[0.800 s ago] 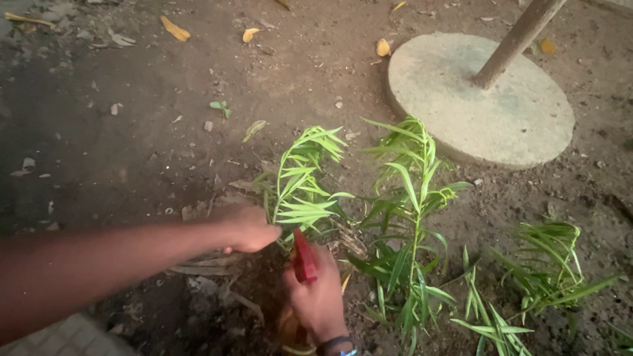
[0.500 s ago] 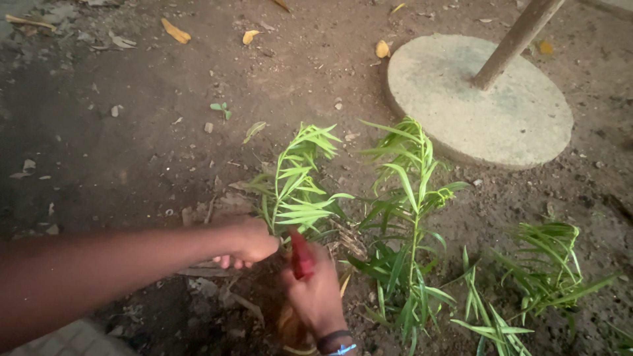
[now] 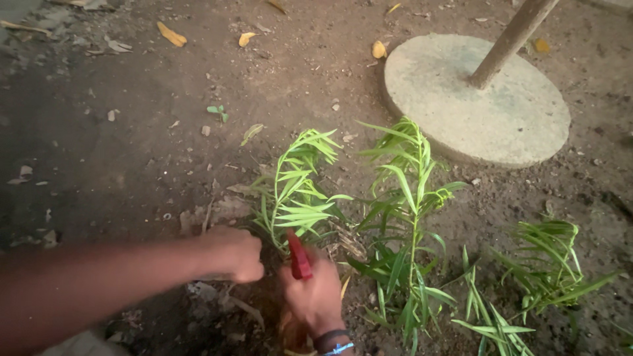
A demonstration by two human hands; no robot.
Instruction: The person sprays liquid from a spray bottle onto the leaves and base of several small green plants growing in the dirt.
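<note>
My right hand [image 3: 315,295] is closed around a red-handled tool [image 3: 299,256], whose working end is hidden behind my fingers, at the base of a small green plant [image 3: 293,191] with narrow leaves. My left hand [image 3: 235,254] reaches in from the left, its fingers curled low beside the same plant's stem; whether it grips the stem or anything else cannot be made out. A dark band with a blue edge sits on my right wrist [image 3: 331,343].
More narrow-leaved plants stand at the centre [image 3: 403,198] and at the right [image 3: 547,260]. A round concrete slab [image 3: 478,99] with a leaning pole [image 3: 509,41] lies at the upper right. Bare soil with yellow fallen leaves [image 3: 171,34] spreads to the left and back.
My left hand has drawn back to the left and down, away from the plant's leaves. My right hand with the red tool has stayed almost in place.
</note>
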